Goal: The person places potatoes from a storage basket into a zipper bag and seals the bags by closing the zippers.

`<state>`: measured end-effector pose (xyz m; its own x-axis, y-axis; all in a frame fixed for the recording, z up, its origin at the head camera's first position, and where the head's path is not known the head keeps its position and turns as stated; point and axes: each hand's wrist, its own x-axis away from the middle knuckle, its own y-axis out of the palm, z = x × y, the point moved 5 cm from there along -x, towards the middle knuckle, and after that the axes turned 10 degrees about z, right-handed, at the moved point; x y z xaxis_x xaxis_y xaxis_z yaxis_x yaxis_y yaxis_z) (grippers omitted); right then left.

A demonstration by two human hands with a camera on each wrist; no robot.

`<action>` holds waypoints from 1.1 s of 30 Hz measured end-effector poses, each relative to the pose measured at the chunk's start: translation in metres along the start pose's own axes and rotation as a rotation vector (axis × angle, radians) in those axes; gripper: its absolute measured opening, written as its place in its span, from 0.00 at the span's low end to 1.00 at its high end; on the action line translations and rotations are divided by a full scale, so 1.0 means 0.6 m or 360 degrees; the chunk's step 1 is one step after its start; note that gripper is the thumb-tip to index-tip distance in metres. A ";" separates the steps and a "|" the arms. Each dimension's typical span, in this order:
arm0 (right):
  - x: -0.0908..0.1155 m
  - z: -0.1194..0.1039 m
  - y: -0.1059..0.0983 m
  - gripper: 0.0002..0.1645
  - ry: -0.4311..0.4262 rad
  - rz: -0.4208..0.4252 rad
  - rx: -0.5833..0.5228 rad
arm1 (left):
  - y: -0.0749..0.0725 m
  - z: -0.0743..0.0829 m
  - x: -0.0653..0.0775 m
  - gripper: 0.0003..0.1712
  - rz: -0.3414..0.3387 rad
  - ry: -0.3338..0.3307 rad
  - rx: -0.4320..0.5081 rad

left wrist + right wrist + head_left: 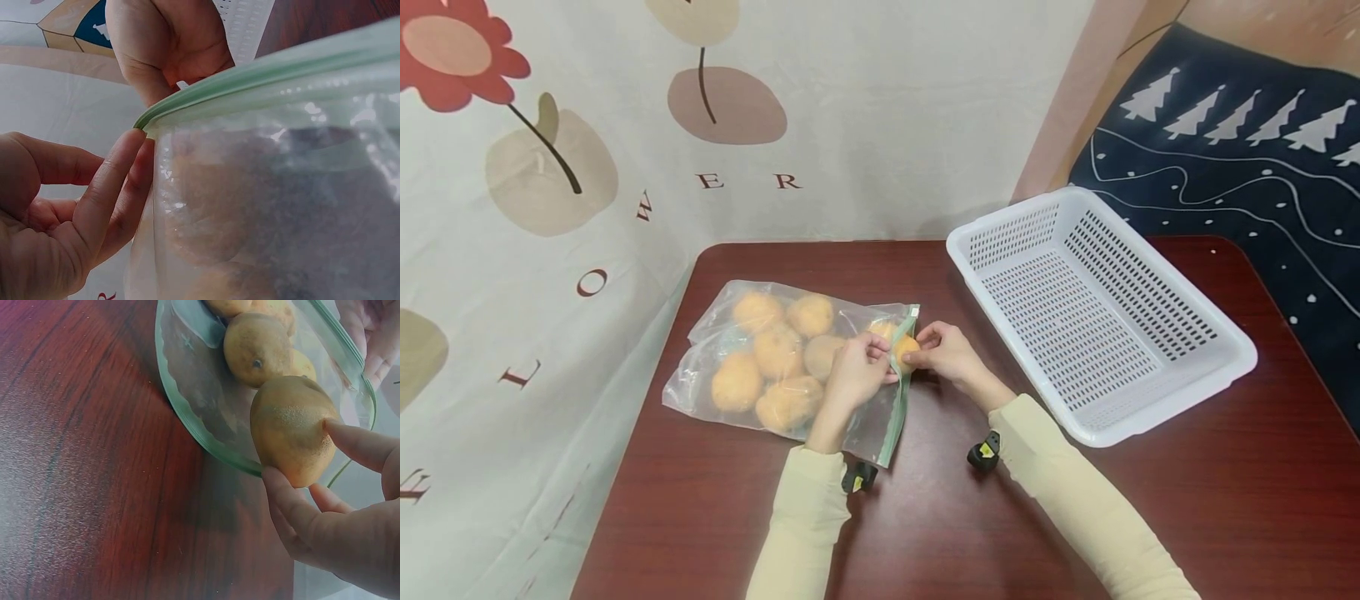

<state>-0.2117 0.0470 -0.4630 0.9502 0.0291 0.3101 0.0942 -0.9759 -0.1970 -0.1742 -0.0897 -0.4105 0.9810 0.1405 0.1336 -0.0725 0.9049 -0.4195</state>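
Observation:
A clear zip bag (868,427) with a green-edged mouth (187,422) lies on its side, holding several oranges (257,350). At the mouth's far part, my left hand (857,371) pinches the rim with its fingertips; the left wrist view shows those fingers (115,194) against the green edge. My right hand (953,354) grips one orange (294,434) between thumb and fingers, right at the bag's opening. In the right wrist view this orange overlaps the green rim, in front of the bagged fruit. The bag film partly blurs the oranges inside.
A white slotted plastic basket (1052,408) stands to the right of the hands on the dark red wooden table (715,508). Behind and to the left hangs a pale flower-print cloth (887,125). A navy cloth with white trees (1225,175) is at the back right.

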 end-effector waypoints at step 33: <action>0.002 0.017 0.016 0.13 0.0024 -0.0229 -0.0226 | 0.001 -0.002 0.000 0.08 -0.0006 0.0009 -0.0040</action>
<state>-0.2065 0.0397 -0.4741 0.9253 0.1684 0.3398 0.1851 -0.9826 -0.0169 -0.1738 -0.0896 -0.4117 0.9823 0.1346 0.1300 -0.0642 0.8950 -0.4414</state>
